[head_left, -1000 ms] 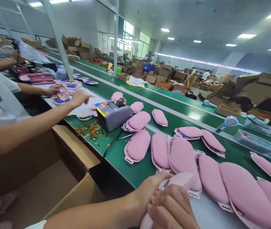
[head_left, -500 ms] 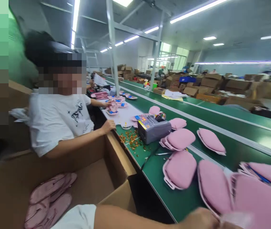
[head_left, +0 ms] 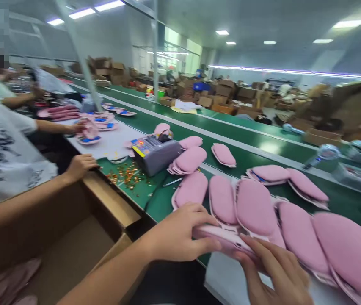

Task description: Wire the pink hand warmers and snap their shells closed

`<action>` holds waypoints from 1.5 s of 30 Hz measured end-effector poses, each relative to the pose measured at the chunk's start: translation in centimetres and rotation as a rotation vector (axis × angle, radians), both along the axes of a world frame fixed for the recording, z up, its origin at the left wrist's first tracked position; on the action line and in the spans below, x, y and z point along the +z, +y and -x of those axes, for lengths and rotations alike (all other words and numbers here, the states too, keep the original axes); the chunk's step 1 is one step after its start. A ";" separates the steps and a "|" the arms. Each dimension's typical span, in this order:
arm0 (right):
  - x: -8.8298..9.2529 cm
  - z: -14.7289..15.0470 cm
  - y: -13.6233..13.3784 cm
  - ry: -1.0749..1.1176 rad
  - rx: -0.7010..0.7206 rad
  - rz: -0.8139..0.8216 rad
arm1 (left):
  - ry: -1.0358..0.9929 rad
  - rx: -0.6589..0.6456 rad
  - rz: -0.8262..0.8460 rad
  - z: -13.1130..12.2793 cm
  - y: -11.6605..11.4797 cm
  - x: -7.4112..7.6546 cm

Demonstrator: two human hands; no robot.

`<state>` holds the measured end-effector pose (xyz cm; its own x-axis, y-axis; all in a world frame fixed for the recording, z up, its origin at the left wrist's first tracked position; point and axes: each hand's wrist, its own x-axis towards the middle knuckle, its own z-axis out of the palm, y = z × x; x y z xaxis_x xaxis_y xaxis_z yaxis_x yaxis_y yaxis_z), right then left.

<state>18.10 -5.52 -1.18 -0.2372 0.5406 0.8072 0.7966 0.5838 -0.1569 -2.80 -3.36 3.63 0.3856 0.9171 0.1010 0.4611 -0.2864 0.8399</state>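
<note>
My left hand (head_left: 178, 233) and my right hand (head_left: 272, 264) grip opposite ends of a pink oval case (head_left: 226, 238). It is held edge-on above the near edge of the bench, and a pale seam with a small dark spot shows along its side. Beyond my hands, several pink padded oval pieces with pale rims lie on the green bench, among them a padded piece (head_left: 254, 207) just past my fingers. A pale grey sheet (head_left: 221, 279) lies under my right hand.
A cardboard box (head_left: 113, 201) with pink oval pieces (head_left: 9, 284) stands at the left. On the green bench (head_left: 250, 148) are a grey device (head_left: 158, 154), scattered small brass-coloured parts (head_left: 128, 176) and a handheld fan-like object (head_left: 324, 154). A co-worker's hand (head_left: 81, 165) rests at the box edge.
The view has swung right. My left hand, blurred at the bottom edge before, is now in mid-view, and both hands are closed on the pink oval case.
</note>
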 end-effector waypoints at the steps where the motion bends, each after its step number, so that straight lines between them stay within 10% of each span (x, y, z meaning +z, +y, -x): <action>1: -0.4 0.2 -0.1 -0.005 -0.072 0.001 | 0.083 0.043 -0.104 -0.5 -0.2 -0.7; 11: -3.2 1.3 -0.3 0.141 -0.265 0.215 | 0.110 0.255 -0.522 -5.9 0.0 -7.3; 45: -3.2 1.2 1.0 0.134 -0.243 0.186 | -0.044 0.466 -0.556 -7.3 0.1 -8.1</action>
